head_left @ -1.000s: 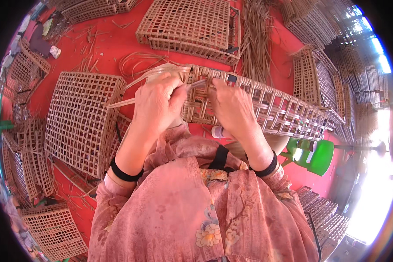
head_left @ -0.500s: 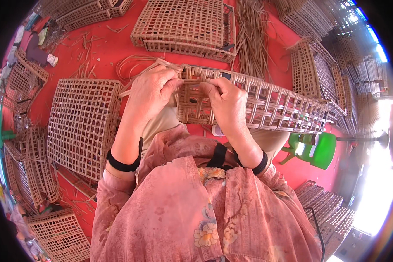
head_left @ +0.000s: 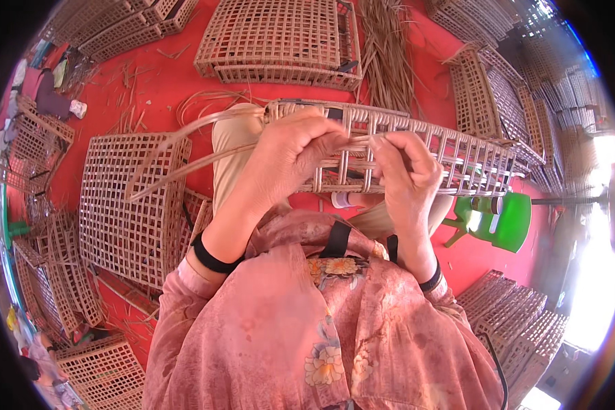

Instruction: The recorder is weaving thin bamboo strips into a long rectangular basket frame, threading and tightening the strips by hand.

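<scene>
A woven rattan basket frame (head_left: pixel 458 154) with an open lattice lies across my lap, its long side stretching off to the right. Over its left part, my left hand (head_left: pixel 290 154) pinches a light brown rattan strip (head_left: pixel 205 164), whose slack loops out to the left past my knee. My right hand (head_left: pixel 408 174) has thumb and forefinger closed on the same strip, just right of my left fingertips. A short piece of it spans the gap between the two hands. Part of the lattice beneath is hidden by my hands.
Finished-looking lattice baskets stand ahead (head_left: pixel 273 41), at my left (head_left: pixel 130 205) and in stacks at the right (head_left: pixel 482 96). A bundle of loose strips (head_left: pixel 387 61) lies on the red floor (head_left: pixel 154 89). A green plastic stool (head_left: pixel 509 222) is at my right.
Both hands have moved right along the basket, away from its left corner. The strip now trails in a long loop to the left. The view has shifted slightly.
</scene>
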### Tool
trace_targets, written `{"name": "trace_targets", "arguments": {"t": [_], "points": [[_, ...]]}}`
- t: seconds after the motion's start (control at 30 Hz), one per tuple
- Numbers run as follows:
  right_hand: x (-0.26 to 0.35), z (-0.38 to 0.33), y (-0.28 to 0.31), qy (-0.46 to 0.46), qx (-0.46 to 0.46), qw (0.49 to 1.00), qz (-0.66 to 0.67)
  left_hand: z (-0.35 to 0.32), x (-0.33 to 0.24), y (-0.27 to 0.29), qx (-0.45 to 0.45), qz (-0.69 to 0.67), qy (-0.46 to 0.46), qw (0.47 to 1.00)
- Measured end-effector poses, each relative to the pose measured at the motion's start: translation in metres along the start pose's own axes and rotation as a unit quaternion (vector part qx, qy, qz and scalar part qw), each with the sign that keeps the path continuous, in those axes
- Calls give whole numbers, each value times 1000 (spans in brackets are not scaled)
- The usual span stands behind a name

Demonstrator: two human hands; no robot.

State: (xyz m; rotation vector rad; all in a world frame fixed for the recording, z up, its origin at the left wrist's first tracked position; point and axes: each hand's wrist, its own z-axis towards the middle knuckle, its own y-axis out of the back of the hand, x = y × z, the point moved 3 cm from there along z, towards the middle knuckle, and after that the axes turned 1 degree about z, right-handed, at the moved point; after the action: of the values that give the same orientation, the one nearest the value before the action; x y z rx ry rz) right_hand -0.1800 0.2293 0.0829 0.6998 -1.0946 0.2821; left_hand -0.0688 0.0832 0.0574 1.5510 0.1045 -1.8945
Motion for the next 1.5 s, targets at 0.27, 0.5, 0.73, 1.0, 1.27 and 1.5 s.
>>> {"name": "trace_targets", "arguments": {"t": [0.27, 0.5, 0.73, 1.0, 1.27, 1.5], "points": [[-40, 18, -17, -5, 109, 969, -223, -14, 0, -3, -125, 308, -49, 942], [-56, 33, -29, -33, 172, 954, -241, 5, 12, -12, -82, 252, -5, 964], [-19, 15, 28, -9, -38, 996, -78, 23, 1, -41, -67, 96, -114, 987], [-49, 20, 45, -74, 23, 981, -178, 24, 5, -60, -49, 84, 63, 993], [-76, 28, 35, -55, 84, 966, -239, 39, 8, -79, -29, 128, 18, 991], [-65, 19, 62, -86, -46, 985, -141, 38, -12, -89, -75, 210, -120, 967]]}}
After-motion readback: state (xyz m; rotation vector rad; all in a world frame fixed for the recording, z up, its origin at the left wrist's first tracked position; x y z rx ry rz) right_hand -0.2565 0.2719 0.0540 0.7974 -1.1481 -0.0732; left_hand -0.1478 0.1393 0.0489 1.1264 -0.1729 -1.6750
